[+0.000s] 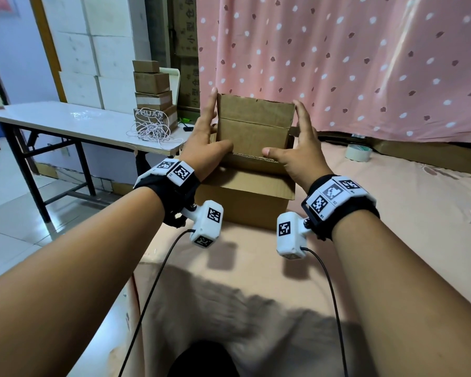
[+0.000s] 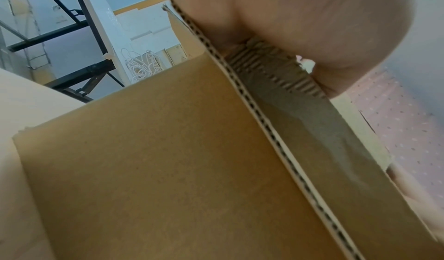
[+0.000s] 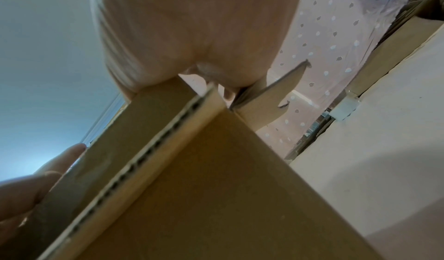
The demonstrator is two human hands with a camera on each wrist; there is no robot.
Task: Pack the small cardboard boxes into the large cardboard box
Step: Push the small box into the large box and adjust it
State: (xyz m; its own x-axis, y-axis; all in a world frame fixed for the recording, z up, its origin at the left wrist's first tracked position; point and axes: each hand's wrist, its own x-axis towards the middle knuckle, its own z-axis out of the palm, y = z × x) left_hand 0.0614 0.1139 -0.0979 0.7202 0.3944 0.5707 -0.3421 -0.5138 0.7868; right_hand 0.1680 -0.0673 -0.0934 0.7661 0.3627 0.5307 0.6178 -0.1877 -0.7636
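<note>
on the bed, large cardboard box point(image 1: 245, 197) sits straight ahead. left hand point(image 1: 204, 142) and right hand point(image 1: 299, 148) flank its flaps, fingers straight, thumbs pressing. small cardboard boxes point(image 1: 154, 91) stacked far-left, nearer the left hand.

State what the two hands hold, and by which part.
Both hold the large cardboard box: left hand and right hand flat against its opposite sides at the top, thumbs on the near rim.

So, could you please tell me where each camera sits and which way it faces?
Head: on the person's head, looking forward and down at the large box, both forearms, the left hand and the right hand.
Left wrist: under the left hand, looking up along the palm at a box flap.
Right wrist: under the right hand, looking up along its palm at the box.
All three views share the box.
</note>
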